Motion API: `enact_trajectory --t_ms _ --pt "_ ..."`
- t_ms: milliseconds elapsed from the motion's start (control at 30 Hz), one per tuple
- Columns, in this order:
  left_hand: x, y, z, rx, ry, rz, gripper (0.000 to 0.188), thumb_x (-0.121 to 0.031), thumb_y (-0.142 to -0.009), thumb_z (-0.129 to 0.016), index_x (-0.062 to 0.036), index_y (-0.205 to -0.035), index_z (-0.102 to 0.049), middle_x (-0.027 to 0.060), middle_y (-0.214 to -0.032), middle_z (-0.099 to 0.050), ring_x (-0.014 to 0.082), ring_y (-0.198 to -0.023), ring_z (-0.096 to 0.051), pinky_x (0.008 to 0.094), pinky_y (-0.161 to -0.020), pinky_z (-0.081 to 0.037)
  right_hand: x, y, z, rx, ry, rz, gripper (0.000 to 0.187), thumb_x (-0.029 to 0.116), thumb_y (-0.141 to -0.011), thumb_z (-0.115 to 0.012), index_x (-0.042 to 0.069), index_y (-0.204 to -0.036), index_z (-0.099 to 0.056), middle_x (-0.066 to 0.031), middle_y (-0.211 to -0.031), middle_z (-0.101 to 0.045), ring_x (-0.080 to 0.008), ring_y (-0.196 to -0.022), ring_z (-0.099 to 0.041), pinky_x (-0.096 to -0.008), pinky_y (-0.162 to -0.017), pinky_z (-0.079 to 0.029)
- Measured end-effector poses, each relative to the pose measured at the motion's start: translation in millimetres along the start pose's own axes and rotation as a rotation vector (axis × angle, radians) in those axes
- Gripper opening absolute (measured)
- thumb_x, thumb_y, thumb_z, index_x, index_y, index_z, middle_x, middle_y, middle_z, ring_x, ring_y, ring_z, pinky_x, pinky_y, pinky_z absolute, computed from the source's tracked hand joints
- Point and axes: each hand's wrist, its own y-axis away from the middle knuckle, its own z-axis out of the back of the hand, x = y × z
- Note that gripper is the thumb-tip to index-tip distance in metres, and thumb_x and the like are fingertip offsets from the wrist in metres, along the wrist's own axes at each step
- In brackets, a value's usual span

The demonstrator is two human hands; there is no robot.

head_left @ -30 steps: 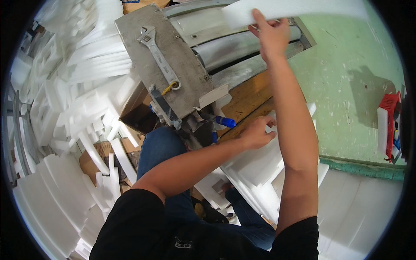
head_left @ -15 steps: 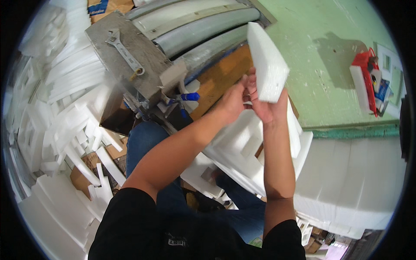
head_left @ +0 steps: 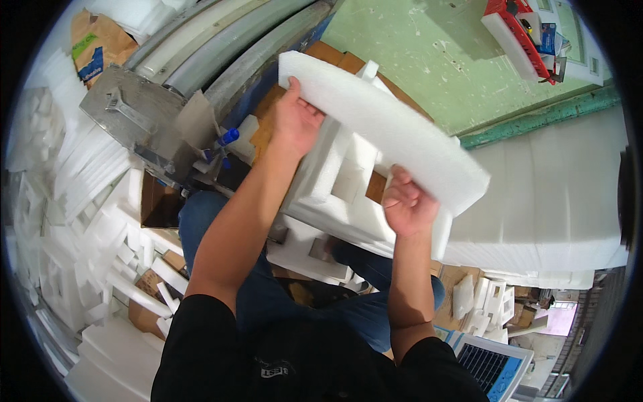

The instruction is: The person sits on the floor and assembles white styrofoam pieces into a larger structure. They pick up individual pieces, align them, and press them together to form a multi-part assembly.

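Note:
A long white foam board [head_left: 388,124] with clipped corners is held tilted in front of me, its broad face showing. At its left end my left hand [head_left: 298,120] grips the lower edge, the thumb on the near face. Toward the right end, my right hand [head_left: 410,204] has its fingers curled at the lower edge; the fingers behind the board are hidden. Beneath the board sits a white foam piece [head_left: 320,181] with square openings, partly covered by it. More white foam [head_left: 301,248] lies lower, by my legs.
A grey metal machine with rollers [head_left: 248,40] stands at upper left, a wrench [head_left: 127,110] on its housing. Foam offcuts [head_left: 127,261] heap at left. A green surface [head_left: 402,60] bears a red basket [head_left: 519,40]; stacked foam sheets [head_left: 536,181] stand at right.
The foam board has turned from nearly end-on to lengthwise across my view. My hands have moved apart, the left toward its left end. The view has shifted toward the right.

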Motion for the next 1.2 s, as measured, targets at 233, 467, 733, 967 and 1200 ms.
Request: enact_trajectory --t_ms 233,467,733,967,1200 --pt "13 0 5 0.172 0.029 -0.048 0.054 -0.044 -0.104 -0.059 -0.008 -0.143 -0.047 0.0086 -0.138 -0.058 0.0262 -0.128 -0.056 0.0466 -0.105 -0.047 -17 -87 6 0.016 0.388 0.394 0.031 0.031 -0.104 -0.058 0.003 -0.117 -0.058 -0.0075 -0.102 -0.06 -0.0185 -0.084 -0.056 -0.0358 -0.068 -0.048" --pt "5 -11 15 0.078 -0.063 -0.138 0.059 -0.057 -0.103 -0.058 -0.0113 -0.139 -0.051 0.0051 -0.134 -0.058 0.0201 -0.124 -0.053 0.0451 -0.101 -0.043 -87 -180 -37 0.106 0.95 0.306 0.046 0.013 -0.099 -0.071 -0.004 -0.135 -0.049 -0.0183 -0.125 -0.062 -0.0273 -0.109 -0.066 -0.0431 -0.083 -0.061" --pt "10 -18 39 -0.102 -0.245 -0.022 0.067 -0.06 -0.107 -0.043 -0.0093 -0.152 -0.04 0.0095 -0.144 -0.054 0.0219 -0.125 -0.055 0.0415 -0.109 -0.04 -157 -315 -48 0.21 1.256 0.43 0.043 0.016 -0.099 -0.072 -0.006 -0.128 -0.049 -0.0195 -0.12 -0.062 -0.0279 -0.098 -0.069 -0.0434 -0.083 -0.066" --pt "-8 -3 33 -0.184 -0.297 -0.13 0.051 -0.046 -0.111 -0.036 -0.011 -0.146 -0.05 0.0036 -0.133 -0.061 0.0166 -0.114 -0.058 0.0374 -0.1 -0.046 -228 -339 -119 0.199 1.537 0.586 0.045 0.019 -0.093 -0.075 -0.006 -0.126 -0.055 -0.0254 -0.111 -0.068 -0.033 -0.097 -0.071 -0.044 -0.073 -0.059" --pt "1 -15 53 -0.14 -0.432 -0.187 0.047 -0.04 -0.109 -0.046 -0.0022 -0.136 -0.054 0.0068 -0.112 -0.063 0.0173 -0.101 -0.059 0.0328 -0.092 -0.048 -233 -352 -128 0.18 0.686 0.027 0.044 0.02 -0.097 -0.072 -0.003 -0.131 -0.057 -0.0175 -0.104 -0.071 -0.0352 -0.094 -0.071 -0.0444 -0.08 -0.061"
